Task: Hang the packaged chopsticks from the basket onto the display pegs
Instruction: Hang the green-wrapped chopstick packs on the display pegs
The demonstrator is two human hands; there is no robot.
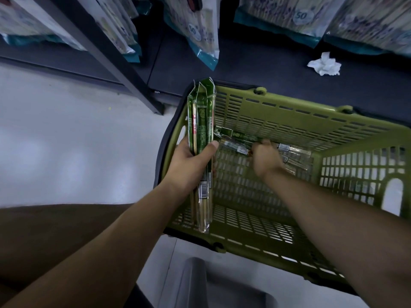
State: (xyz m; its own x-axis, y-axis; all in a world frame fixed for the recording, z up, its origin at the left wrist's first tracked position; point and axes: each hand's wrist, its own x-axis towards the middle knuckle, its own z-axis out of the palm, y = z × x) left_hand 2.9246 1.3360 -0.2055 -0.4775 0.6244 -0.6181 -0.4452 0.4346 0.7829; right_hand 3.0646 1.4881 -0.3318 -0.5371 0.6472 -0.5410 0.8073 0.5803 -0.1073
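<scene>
A green plastic basket [289, 121] stands on the floor in front of me. My left hand [191, 161] grips a bundle of green chopstick packs [201, 121], held upright over the basket's left rim. My right hand [264, 160] is down inside the basket, its fingers curled on a chopstick pack [235, 135] that lies across the bottom. More clear-wrapped packs [295, 152] lie beside it, partly hidden by the hand.
A dark shelf base [266, 70] runs behind the basket, with large bagged goods [200, 30] hanging above it. A crumpled white tissue [324, 65] lies on the shelf. A dark upright post [124, 70] slants down to the pale floor at the left.
</scene>
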